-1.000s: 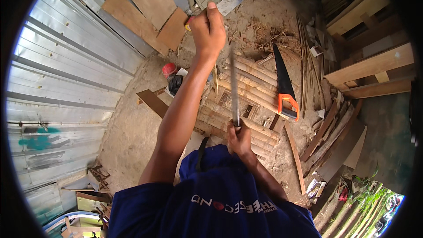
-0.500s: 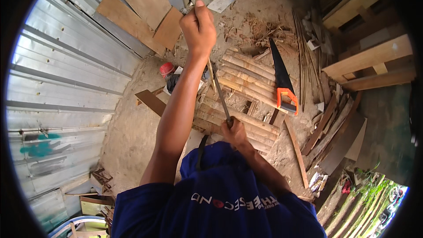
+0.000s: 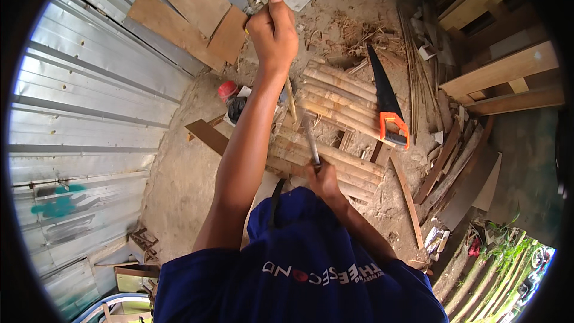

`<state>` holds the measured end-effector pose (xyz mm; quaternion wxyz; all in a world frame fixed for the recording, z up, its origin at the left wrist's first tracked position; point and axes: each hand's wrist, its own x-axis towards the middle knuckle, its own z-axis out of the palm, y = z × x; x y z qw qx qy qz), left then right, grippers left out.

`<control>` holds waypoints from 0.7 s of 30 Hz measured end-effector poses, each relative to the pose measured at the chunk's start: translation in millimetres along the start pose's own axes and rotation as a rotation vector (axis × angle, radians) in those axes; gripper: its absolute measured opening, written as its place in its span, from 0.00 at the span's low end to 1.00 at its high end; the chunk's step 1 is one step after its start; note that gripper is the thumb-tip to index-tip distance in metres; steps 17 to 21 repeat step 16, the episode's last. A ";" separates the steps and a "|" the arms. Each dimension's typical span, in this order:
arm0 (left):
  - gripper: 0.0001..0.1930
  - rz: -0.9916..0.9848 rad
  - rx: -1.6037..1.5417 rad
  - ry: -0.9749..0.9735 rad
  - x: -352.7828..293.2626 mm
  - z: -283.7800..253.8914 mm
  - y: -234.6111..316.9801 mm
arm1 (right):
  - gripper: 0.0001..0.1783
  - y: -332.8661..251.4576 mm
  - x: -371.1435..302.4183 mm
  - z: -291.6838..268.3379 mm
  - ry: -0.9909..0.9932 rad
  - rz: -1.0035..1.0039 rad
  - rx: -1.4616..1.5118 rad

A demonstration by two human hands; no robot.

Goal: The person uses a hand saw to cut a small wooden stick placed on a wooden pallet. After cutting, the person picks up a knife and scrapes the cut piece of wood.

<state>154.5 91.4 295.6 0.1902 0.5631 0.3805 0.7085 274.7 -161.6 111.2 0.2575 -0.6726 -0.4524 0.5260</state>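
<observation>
My left hand point(image 3: 274, 36) is raised far out in front, its fingers closed and thumb on top. A narrow bamboo strip point(image 3: 290, 100) shows below that wrist and appears to run up behind it into the fist; its upper part is hidden. Close to my body, my right hand point(image 3: 324, 180) is wrapped round the dark handle of a long knife point(image 3: 312, 139). The blade points away from me, its far end blurred, just right of the strip's lower end. Beneath both lies a slatted bamboo bench point(image 3: 335, 104).
A handsaw point(image 3: 385, 93) with an orange handle lies on the bench's right side. Boards point(image 3: 179, 30) lean at the far left by a corrugated metal wall point(image 3: 89, 113). A red bucket point(image 3: 227, 91) stands left of the bench. Planks point(image 3: 460, 161) are piled at the right.
The knife has drawn back toward my body and away from the strip. My left hand has shifted slightly up and right, still closed.
</observation>
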 end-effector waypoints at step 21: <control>0.28 -0.035 -0.052 0.065 10.9 -16.2 -11.2 | 0.18 27.6 2.2 7.4 0.102 -0.088 -0.121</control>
